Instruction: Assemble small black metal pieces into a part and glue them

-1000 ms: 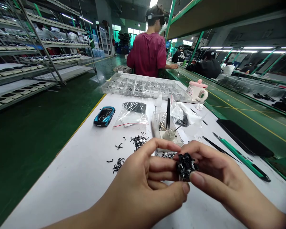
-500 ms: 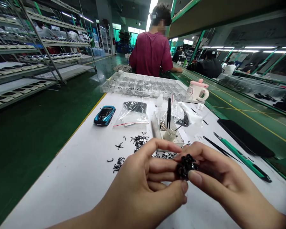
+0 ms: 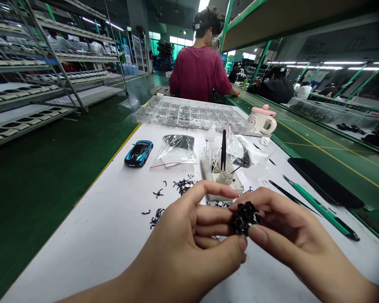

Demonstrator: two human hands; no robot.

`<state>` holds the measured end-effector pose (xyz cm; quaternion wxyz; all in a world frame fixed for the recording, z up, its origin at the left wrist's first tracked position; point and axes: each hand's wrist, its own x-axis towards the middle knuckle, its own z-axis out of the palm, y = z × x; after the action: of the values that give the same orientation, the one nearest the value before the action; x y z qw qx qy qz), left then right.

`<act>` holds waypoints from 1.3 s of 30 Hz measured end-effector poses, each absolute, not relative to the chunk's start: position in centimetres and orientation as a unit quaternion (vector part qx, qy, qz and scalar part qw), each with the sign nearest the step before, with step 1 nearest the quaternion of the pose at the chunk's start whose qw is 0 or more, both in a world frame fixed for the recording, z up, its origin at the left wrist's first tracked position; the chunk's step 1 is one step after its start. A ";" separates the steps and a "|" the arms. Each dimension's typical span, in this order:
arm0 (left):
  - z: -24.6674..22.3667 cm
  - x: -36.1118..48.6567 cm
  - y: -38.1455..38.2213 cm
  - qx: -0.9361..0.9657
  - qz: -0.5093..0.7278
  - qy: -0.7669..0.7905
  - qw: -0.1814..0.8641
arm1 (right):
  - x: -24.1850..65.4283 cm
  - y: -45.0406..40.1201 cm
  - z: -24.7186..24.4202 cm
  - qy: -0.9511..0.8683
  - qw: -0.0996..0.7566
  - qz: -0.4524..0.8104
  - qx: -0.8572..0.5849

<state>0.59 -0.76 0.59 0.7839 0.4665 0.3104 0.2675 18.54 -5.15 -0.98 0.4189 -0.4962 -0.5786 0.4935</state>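
A small, glossy black part with a knobbly, many-lobed shape (image 3: 246, 218) is held between both hands above the white tabletop. My left hand (image 3: 196, 240) is closed on its left side, with fingers behind it and the thumb below. From the right, my right hand (image 3: 281, 227) pinches the same part between thumb and fingers. Its exact kind is not clear, and the fingers cover some of its edges. Beyond the hands lie loose small black curved pieces (image 3: 158, 216). A clear holder (image 3: 205, 168) with black tweezers (image 3: 224, 149) and a small jar (image 3: 225, 178) stands behind them.
A blue toy car (image 3: 139, 153) and a plastic bag of black parts (image 3: 178, 145) lie at the left. Behind is a compartment tray (image 3: 192, 115), with a pink-lidded mug (image 3: 262, 120) beside it. A green-handled knife (image 3: 322, 208) and black phone (image 3: 325, 182) lie right. A person (image 3: 197, 71) sits ahead.
Both hands have shifted very slightly up and left with the black part, which looks slightly turned. The person ahead has leaned a little to the left.
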 end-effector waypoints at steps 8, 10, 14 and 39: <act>1.0 0.4 -0.7 0.502 0.300 0.368 0.723 | 18.4 -4.5 -1.5 -0.594 0.445 0.468 -0.480; 0.9 0.4 -0.8 0.518 0.305 0.368 0.710 | 18.3 -4.6 -1.6 -0.586 0.449 0.466 -0.488; 0.5 0.6 -0.9 0.542 0.345 0.360 0.676 | 17.9 -4.8 -1.6 -0.558 0.470 0.478 -0.490; 0.5 1.0 -0.5 0.526 0.317 0.409 0.675 | 18.4 -4.0 -1.4 -0.623 0.435 0.418 -0.498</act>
<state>1.04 -0.47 0.47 0.6748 0.5258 0.4092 0.3174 18.40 -4.05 -1.42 0.4354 -0.4980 -0.6226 0.4181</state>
